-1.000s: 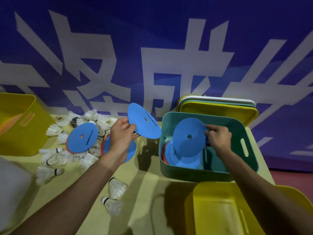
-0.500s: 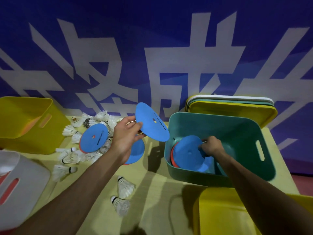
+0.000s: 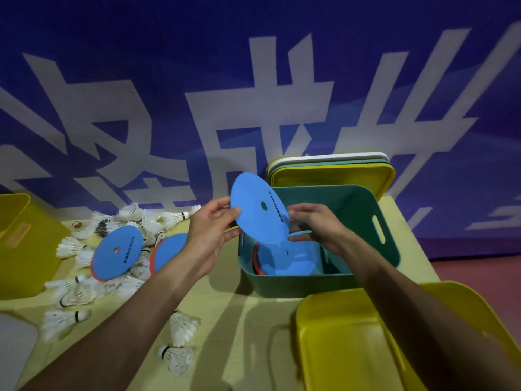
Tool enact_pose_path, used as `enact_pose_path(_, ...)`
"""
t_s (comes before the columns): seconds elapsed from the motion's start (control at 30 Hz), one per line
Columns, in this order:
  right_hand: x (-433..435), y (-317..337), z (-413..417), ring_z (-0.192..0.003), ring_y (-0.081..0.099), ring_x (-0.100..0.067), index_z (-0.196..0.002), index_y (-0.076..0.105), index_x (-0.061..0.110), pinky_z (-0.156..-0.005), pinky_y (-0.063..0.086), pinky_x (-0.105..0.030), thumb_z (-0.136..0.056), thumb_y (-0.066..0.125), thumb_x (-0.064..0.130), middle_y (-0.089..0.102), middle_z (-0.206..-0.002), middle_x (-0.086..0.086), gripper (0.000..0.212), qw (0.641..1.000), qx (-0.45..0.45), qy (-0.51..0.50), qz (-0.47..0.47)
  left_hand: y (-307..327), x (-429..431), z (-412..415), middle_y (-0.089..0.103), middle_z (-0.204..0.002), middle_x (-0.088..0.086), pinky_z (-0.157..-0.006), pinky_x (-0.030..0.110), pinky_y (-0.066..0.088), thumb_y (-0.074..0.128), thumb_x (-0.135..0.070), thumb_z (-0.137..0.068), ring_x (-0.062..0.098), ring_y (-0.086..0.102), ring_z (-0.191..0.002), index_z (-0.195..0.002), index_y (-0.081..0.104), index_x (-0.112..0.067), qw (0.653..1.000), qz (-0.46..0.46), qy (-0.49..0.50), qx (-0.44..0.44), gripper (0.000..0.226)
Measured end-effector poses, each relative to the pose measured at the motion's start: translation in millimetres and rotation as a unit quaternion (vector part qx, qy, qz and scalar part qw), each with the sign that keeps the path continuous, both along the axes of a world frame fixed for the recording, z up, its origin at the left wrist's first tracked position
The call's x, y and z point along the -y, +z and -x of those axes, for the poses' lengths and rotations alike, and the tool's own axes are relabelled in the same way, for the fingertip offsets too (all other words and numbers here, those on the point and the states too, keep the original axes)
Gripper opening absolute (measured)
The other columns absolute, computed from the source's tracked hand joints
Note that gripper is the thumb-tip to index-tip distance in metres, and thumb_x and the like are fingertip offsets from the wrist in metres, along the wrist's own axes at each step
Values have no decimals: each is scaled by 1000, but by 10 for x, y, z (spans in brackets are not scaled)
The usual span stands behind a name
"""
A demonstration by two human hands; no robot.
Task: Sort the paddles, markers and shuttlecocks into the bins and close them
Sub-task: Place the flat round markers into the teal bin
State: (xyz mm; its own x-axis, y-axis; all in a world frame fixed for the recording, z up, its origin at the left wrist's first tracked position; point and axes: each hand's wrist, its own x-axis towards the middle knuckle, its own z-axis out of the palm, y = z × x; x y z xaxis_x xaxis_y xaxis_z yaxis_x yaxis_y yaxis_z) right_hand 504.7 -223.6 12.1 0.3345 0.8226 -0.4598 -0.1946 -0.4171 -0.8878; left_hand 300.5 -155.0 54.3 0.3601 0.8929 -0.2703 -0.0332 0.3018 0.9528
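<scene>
the left hand (image 3: 210, 235) and the right hand (image 3: 317, 227) both pinch one blue round marker (image 3: 258, 211) by its edges, tilted, just over the green bin (image 3: 284, 286) near the far right edge of the tabletop (image 3: 239, 340). more blue markers (image 3: 284, 262) lie inside. shuttlecocks (image 3: 141, 218) crowd the far left.

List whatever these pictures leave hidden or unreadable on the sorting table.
All in the head view:
- Left yellow bin: contents hidden by its own wall and cut off by the frame edge.
- Stacked markers in the green bin: count hidden by the held blue marker and right hand.
- Right hand's grip: contact at the marker's rim is blurred.
- Marker's print: blurred.
</scene>
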Motion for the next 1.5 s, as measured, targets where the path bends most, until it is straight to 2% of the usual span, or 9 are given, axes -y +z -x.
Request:
enact_pose_path(0.1,132,30,-74,-73,66,-25,-117,57,4,-63,61,-37,-85,62,-3,70,-92,-17,33,998,-1,-63,-1,-61,26,-50,73,-100,8,-78,36,59,64,-7,-88,19,71,-92,-111,62,-12,1000,7,-9,-24,23)
enact_pose_path(0.4,272,8,-249,-61,69,-20,-105,65,3,-53,58,-31,-83,59,-11,71,-83,-14,26,989,35,-142,-16,-188,116,17,70,-100,12,-76,34,59,65,-7,-88,22,70,-84,-116,63,-13,996,18,-34,-87,28)
enact_pose_path(0.67,97,-402,-300,-71,71,-25,-111,63,5,-52,58,-30,-86,55,-11,69,-92,-14,30,979,131,-113,105,-187,67,376,67,-105,17,-76,33,58,63,-7,-89,23,69,-87,-104,66,-14,994,11,-6,-111,17)
enact_pose_path(0.9,-181,-698,-129,-72,68,-30,-116,60,3,-62,60,-42,-86,52,-13,67,-94,-20,35,972,160,-73,157,-148,8,673,69,-103,18,-74,29,58,63,-6,-89,25,70,-88,-106,67,-9,990,-17,11,-136,18)
enact_pose_path(0.97,-222,-746,-109,-77,68,-30,-120,60,2,-63,60,-39,-86,54,-10,66,-103,-20,37,961,207,-44,179,-143,-13,715,70,-101,18,-73,29,58,62,-5,-89,24,70,-85,-104,67,-9,990,-18,14,-137,17)
enact_pose_path(1.1,-157,-714,-133,-92,63,-30,-119,62,0,-84,56,-42,-87,51,-1,63,-115,-19,34,916,327,34,229,-144,-32,702,71,-98,16,-75,30,57,62,-5,-88,23,70,-83,-103,68,-10,991,-17,3,-133,17)
enact_pose_path(1.2,-121,-652,-177,-105,62,-31,-126,58,2,-94,52,-40,-88,48,2,60,-125,-18,39,914,346,31,211,-118,-25,631,70,-96,15,-79,34,57,62,-5,-88,22,69,-82,-102,67,-11,992,-20,-8,-126,16)
enact_pose_path(1.33,-176,-463,-155,-101,62,-31,-129,54,4,-89,55,-44,-87,46,1,59,-125,-17,43,932,337,11,135,-94,-42,559,71,-89,11,-80,35,57,61,-4,-89,21,68,-79,-99,67,-13,992,-22,-10,-121,15)
enact_pose_path(1.5,-369,-151,181,-98,65,-30,-122,59,9,-87,55,-45,-87,51,8,67,-111,-13,36,935,353,-1,28,-77,-121,659,71,-93,11,-63,20,54,60,-5,-90,19,69,-81,-103,67,-12,990,-32,-14,-136,17)
